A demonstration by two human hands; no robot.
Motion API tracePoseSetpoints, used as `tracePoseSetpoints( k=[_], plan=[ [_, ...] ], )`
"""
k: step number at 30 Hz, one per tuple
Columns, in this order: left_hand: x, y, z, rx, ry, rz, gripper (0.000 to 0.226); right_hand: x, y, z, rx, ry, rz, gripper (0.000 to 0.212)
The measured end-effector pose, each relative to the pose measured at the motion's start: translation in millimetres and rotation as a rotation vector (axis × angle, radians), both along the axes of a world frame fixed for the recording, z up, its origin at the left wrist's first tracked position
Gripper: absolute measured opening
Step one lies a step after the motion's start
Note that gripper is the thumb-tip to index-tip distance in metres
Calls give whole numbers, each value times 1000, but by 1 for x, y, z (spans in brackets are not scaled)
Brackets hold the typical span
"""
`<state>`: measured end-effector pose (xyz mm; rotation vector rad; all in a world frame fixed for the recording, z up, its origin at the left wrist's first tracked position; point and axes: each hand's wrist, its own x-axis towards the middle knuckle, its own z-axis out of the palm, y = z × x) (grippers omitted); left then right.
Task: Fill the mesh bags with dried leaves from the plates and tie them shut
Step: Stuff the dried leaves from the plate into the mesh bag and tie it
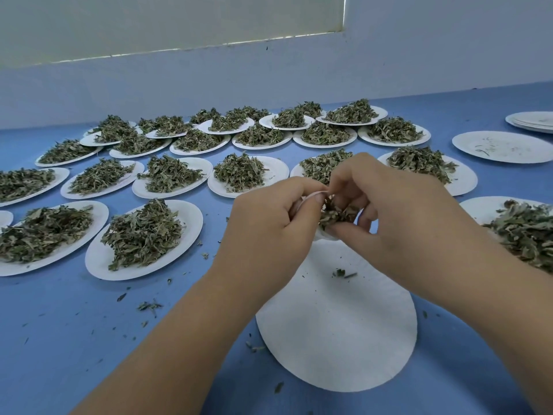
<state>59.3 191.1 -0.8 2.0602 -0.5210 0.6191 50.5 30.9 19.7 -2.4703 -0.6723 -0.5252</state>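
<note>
**Both hands on a stuffed bag above the near plate**

The blue surface (59,339) runs back to a pale wall. Across it lie rows of white paper plates (98,265), each heaped with dried leaves (140,232). Off to the right sit a nearly bare plate (502,146) and a small stack (532,121). The near plate (338,330) holds only a few crumbs. Above its far edge the left hand (269,226) and right hand (395,211) meet. Between them is the mesh bag (336,212), full of leaves. Each grip is clamped on it: the right's fingers are curled round the bundle, while the left's pinch a thin white loop (315,192) at its top. Leaf bits (149,306) are scattered on the blue.
</note>
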Motion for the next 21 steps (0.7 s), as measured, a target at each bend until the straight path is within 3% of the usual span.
tracePoseSetpoints(
  k=[7,12,18,21],
  plan=[
    [-1,1,0,-48,57,-20,20,-2,3,2,-122,-86,-4,12],
    [-1,0,2,-82,60,-18,18,-3,0,0,101,-69,35,28],
    [-1,0,1,-73,54,-35,20,0,4,-2,-14,-162,10,2],
    [0,1,0,-53,49,-40,22,0,4,-3,-7,-102,-33,4]
  ],
)
